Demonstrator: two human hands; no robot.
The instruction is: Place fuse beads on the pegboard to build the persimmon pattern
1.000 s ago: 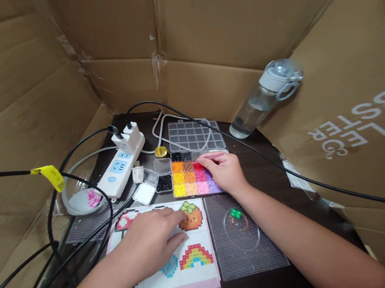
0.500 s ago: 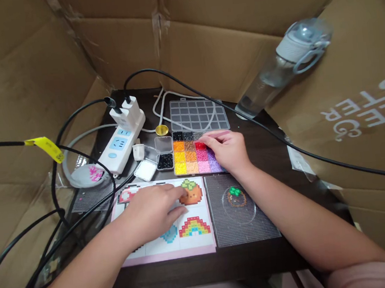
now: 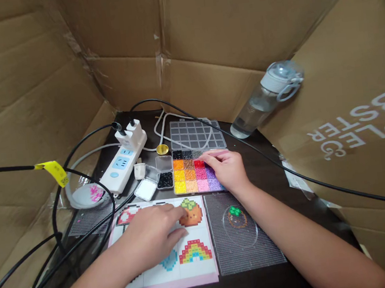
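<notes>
My left hand (image 3: 154, 235) lies on the printed pattern sheet (image 3: 200, 278), fingers stretched out and thumb apart, with the index fingertip at the orange fruit picture (image 3: 190, 214). Over the compartmented bead box (image 3: 186, 186) is my right hand (image 3: 227, 168), its thumb and index finger pinched together beside the red beads (image 3: 199, 164). Any bead between those fingertips is too small to make out. To the right of the sheet lies a clear pegboard (image 3: 259, 251). On it a ring of brownish beads (image 3: 238, 225) has green beads (image 3: 234, 211) at its top.
Small open boxes hold black beads (image 3: 165, 180) and white beads (image 3: 145, 190). A white power strip (image 3: 121, 165), black cables (image 3: 78, 172) and a dish of pink beads (image 3: 81, 197) are at left. A water bottle (image 3: 254, 110) leans at the back right against cardboard walls (image 3: 206, 83).
The camera view has tilted up, so the table and things on it appear lower. My hands keep nearly the same places on the sheet and at the bead box.
</notes>
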